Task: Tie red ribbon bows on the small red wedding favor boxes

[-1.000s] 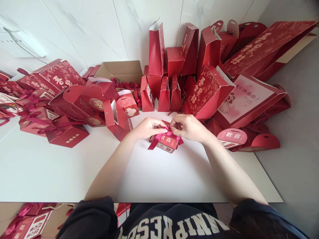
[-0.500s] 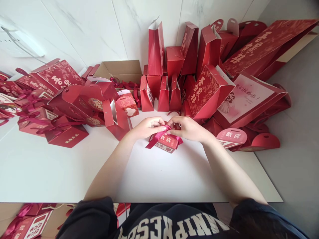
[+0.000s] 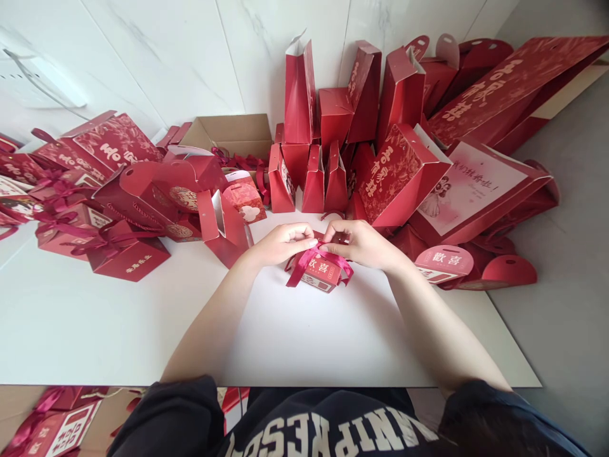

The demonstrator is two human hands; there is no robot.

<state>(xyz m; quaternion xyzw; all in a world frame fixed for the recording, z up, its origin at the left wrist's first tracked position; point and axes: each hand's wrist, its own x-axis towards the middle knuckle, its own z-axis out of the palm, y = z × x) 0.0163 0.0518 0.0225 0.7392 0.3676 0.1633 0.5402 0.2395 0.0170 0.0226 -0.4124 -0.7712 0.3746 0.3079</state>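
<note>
A small red gift box [image 3: 323,270] with pale lettering sits on the white table in front of me. A magenta ribbon [image 3: 298,270] crosses its top, with loose tails hanging over the near side and the right end. My left hand [image 3: 288,243] pinches the ribbon at the knot between thumb and fingers. From the other side, my right hand [image 3: 354,242] grips the ribbon close to the knot, thumb against fingertips. Both hands rest over the far part of the box and hide some of it.
Ribbon-tied red boxes [image 3: 128,251] crowd the left of the white table [image 3: 304,343]. Behind stands an open cardboard carton [image 3: 228,130] with ribbons inside. Red bags and boxes [image 3: 404,171] are piled at the right against the wall. Another carton with boxes [image 3: 61,425] lies below the table edge.
The ribbon loops near the knot have shifted, and the right tail now hangs more openly over the box's end. My right fingers have moved slightly; the box stays in place.
</note>
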